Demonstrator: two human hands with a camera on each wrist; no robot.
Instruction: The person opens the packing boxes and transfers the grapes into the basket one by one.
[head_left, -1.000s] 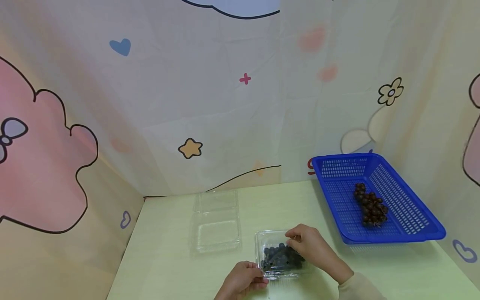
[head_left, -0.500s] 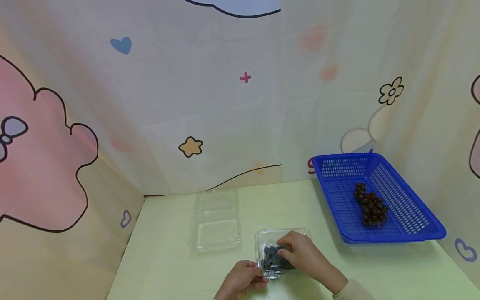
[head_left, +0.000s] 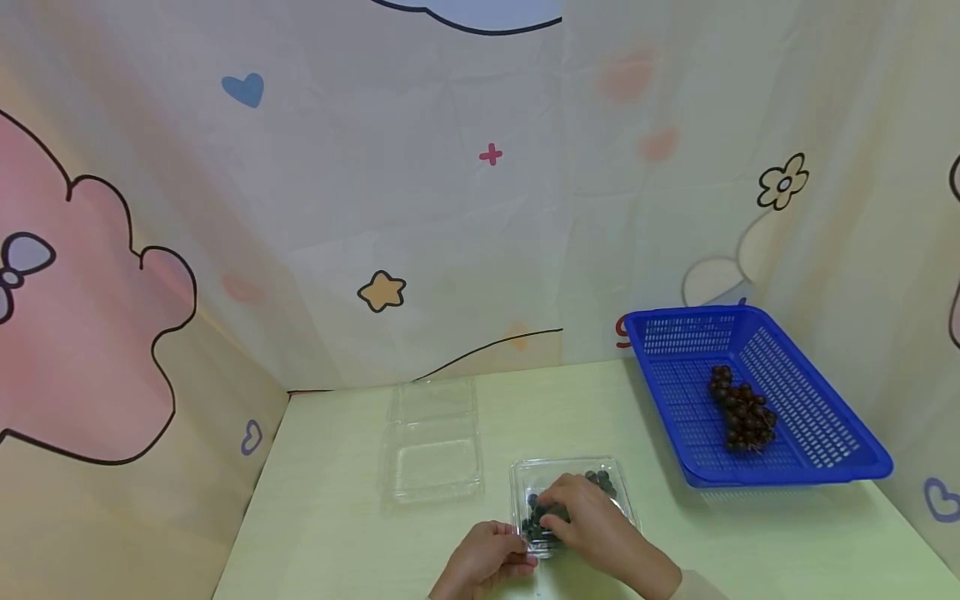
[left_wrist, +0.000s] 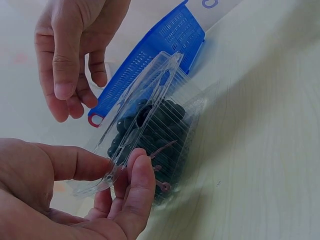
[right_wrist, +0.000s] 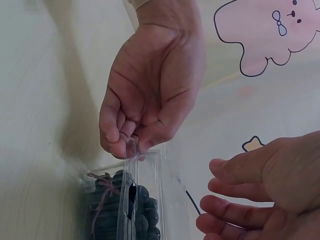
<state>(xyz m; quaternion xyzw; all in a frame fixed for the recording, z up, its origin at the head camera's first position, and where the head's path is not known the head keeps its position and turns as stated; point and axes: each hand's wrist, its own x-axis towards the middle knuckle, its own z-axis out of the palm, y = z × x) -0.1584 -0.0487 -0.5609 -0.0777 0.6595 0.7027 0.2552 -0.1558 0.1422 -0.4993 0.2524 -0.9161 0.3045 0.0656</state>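
A transparent plastic clamshell box (head_left: 573,464) of dark grapes (left_wrist: 150,131) lies on the table near the front, its lid over the fruit. At its front left corner my left hand (head_left: 489,553) pinches the rim between thumb and fingers. My right hand (head_left: 596,527) is above the lid, fingers bent loosely downward, and hides part of the grapes in the head view. No object shows between the right fingers (right_wrist: 235,212) in the right wrist view. Pinkish-brown stems (right_wrist: 103,192) show through the box wall.
Left of the box lies a second transparent clamshell (head_left: 437,468), unfolded flat. A blue perforated basket (head_left: 690,421) stands at the back right, with a bunch of brown-red grapes (head_left: 742,412) in it. Printed cloth (head_left: 450,208) hangs behind the table.
My right hand has moved left across the lid from the box's right side, so grapes at the back right now show. The left hand has kept its pinch at the corner.
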